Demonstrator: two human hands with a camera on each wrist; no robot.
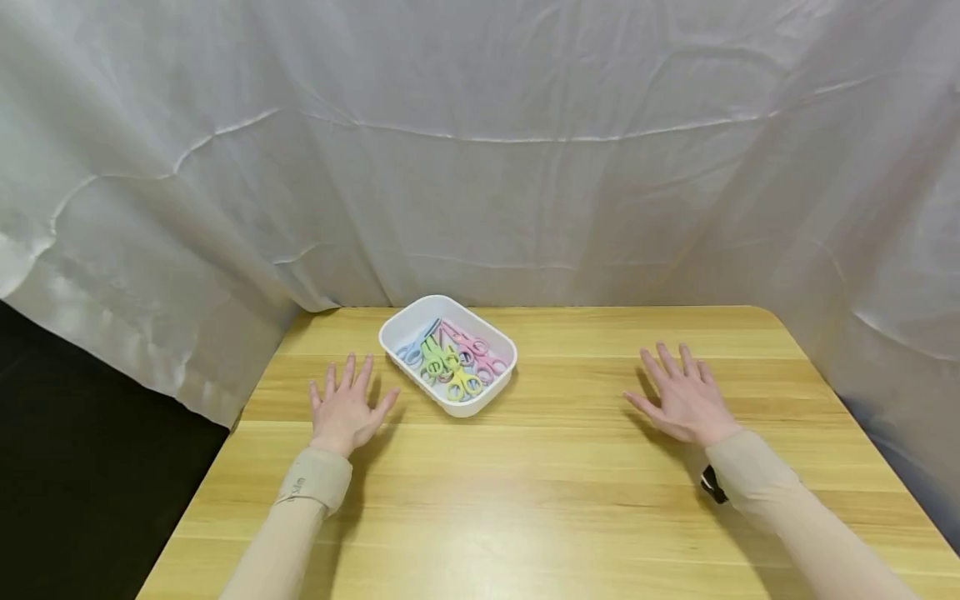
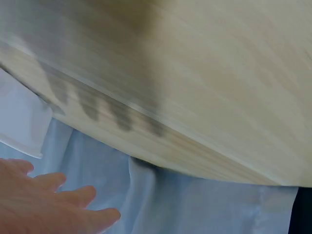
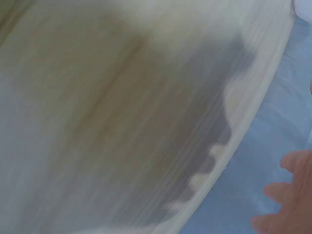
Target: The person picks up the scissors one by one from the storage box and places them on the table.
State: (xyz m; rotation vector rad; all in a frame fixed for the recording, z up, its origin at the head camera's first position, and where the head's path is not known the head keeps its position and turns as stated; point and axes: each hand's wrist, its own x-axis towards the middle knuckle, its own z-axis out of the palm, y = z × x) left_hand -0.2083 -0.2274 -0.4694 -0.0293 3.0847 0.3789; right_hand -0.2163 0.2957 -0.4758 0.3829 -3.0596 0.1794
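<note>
A white plastic basket (image 1: pixel 408 329) stands toward the back of the table, left of the middle. Inside it lie several small scissors in a heap: yellow scissors (image 1: pixel 463 382), pink scissors (image 1: pixel 491 367), green ones and blue ones. My left hand (image 1: pixel 347 415) is spread palm down just left of the basket, holding nothing; its shadow falls on the wood. My right hand (image 1: pixel 686 404), also spread and holding nothing, is well to the right of the basket. In the left wrist view, part of the basket (image 2: pixel 22 114) shows beyond the fingers.
The wooden table (image 1: pixel 525 492) has rounded back corners. A pale curtain (image 1: pixel 540 192) hangs behind it and along both sides. At the left lies a dark area (image 1: pixel 82 467) past the table's edge. A small black object (image 1: pixel 712 485) sits at the right wrist.
</note>
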